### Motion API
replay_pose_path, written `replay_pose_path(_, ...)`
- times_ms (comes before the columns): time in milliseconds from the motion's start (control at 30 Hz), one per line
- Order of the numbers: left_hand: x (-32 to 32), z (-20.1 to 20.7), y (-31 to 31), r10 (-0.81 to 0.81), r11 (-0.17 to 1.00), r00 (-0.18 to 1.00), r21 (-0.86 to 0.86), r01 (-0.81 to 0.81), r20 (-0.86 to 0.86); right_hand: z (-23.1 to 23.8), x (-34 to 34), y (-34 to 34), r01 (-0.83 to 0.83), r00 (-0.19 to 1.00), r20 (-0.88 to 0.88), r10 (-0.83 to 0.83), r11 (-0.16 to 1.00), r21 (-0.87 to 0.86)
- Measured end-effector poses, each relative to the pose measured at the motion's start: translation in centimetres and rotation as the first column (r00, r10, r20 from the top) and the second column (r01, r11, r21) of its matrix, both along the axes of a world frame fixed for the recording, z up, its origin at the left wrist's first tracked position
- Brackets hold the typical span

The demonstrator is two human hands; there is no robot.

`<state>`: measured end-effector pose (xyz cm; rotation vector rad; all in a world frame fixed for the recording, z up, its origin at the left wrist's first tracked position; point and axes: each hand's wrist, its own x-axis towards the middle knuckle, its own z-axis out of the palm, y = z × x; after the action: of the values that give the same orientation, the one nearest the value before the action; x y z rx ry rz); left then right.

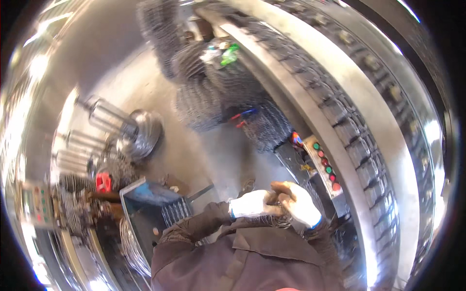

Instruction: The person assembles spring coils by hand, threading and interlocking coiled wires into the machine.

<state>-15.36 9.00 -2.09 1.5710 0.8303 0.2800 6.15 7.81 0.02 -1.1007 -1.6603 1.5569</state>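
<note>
My left hand [253, 203] and my right hand [300, 203] meet in front of my body, both in white work gloves with brown-stained fingers. The fingers of both curl toward each other, closed. Just below them, against my dark jacket [276, 242], shows a bit of thin wiry material [279, 220]. What the fingers hold is blurred and mostly hidden between the gloves.
On my right runs a long machine with a dark segmented chain [349, 131]; a button panel [325, 162] stands beside it. Stacked grey wire coils [213, 92] lie ahead. A blue-grey bin [141, 203], metal reels [138, 136] and a red container [103, 182] are at left.
</note>
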Motion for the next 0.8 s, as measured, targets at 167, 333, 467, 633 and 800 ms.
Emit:
replay_pose_path(167, -0.2, 1.7, 6.5, 0.001, 0.993, 1.000, -0.114, 0.002, 0.027, 0.2, 4.3, 4.9, 0.410, 0.907, 0.016, -0.420, 0.891, 0.195)
replay_pose_path(333, 0.3, 6.8, 13.8, -0.065, 0.964, 0.993, -0.250, 0.089, 0.103, 1.7, 3.6, 7.4, 0.297, 0.925, 0.122, -0.359, 0.886, 0.357)
replay_pose_path(467, 0.1, 7.0, 17.1, -0.121, 0.967, 0.980, -0.202, 0.152, 0.158, 2.8, 1.6, 9.1, 0.370, 0.822, 0.235, -0.520, 0.799, 0.475)
replay_pose_path(633, -0.6, 6.8, 19.5, -0.240, 0.965, 0.966, -0.084, 0.248, 0.095, 2.3, 2.0, 10.2, 0.816, 0.506, -0.065, -0.860, 0.454, 0.359)
replay_pose_path(800, -0.9, 5.8, 19.3, -0.218, 0.952, 0.970, -0.196, 0.236, 0.108, -1.7, 2.9, 13.7, 0.989, 0.111, -0.406, -0.907, 0.060, 0.136)
